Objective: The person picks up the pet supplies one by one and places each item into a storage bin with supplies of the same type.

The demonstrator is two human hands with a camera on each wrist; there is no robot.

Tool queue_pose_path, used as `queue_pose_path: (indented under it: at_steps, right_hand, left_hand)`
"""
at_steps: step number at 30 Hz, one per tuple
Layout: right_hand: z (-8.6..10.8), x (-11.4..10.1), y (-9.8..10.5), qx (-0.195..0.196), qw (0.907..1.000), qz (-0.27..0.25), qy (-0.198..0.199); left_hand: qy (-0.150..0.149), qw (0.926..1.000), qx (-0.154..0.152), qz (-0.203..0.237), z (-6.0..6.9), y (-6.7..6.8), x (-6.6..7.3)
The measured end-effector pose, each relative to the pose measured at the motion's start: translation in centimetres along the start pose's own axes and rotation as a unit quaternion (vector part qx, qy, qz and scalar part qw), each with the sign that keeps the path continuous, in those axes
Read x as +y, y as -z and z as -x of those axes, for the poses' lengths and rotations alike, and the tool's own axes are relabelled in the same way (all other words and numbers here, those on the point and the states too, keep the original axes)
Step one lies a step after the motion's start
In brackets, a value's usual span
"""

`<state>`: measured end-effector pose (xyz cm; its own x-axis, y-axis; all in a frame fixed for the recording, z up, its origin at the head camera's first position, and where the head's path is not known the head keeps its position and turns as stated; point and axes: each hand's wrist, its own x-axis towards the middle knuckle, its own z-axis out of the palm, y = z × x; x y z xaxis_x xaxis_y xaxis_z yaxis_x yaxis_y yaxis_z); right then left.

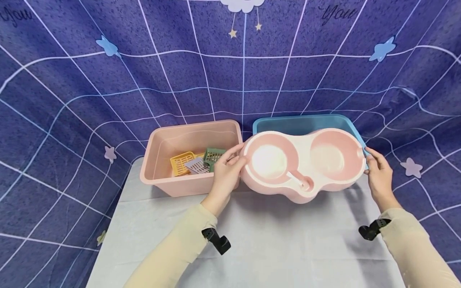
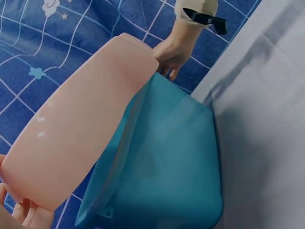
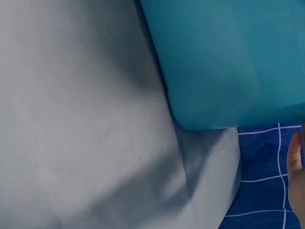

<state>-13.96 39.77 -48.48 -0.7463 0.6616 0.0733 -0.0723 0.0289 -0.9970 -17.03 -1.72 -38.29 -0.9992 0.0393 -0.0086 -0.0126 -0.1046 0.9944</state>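
Observation:
A pink double pet bowl point(image 1: 304, 156), with two round basins and a small notch at its front, is lifted in front of the blue bin point(image 1: 302, 124), its basins facing the head camera. At its left end my left hand point(image 1: 225, 174) grips the rim, thumb on the near side. My right hand point(image 1: 381, 180) holds the opposite end, fingers at the edge. In the left wrist view the smooth underside of the bowl point(image 2: 90, 109) spans between both hands, above the blue bin point(image 2: 167, 157). The right wrist view catches only part of my right hand point(image 3: 296, 176).
Left of the blue bin stands a pink bin point(image 1: 180, 186). Inside it lie a yellow scoop point(image 1: 176, 165), a pale lilac scoop point(image 1: 198, 166) and a green scoop point(image 1: 213, 155), all slotted. A white-covered table point(image 1: 281, 248) lies below; a blue patterned curtain point(image 1: 173, 76) hangs behind.

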Motion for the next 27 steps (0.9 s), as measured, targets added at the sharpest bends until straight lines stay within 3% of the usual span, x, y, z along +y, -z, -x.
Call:
queue_pose_path:
  at_steps: [7, 14, 27]
  right_hand:
    - [0.1, 0.2, 0.0, 0.000, 0.9998, -0.022, 0.001]
    - [-0.2, 0.3, -0.1, 0.012, 0.9992, -0.039, 0.006]
    - [-0.1, 0.3, -0.1, 0.016, 0.9996, 0.023, 0.007]
  left_hand:
    - [-0.029, 0.9986, -0.002, 0.045, -1.0, -1.3, 0.0]
    - [-0.050, 0.9978, 0.013, 0.042, -2.2, -2.1, -0.2]
    - [-0.074, 0.9960, 0.019, 0.045, -4.9, -3.4, -1.1]
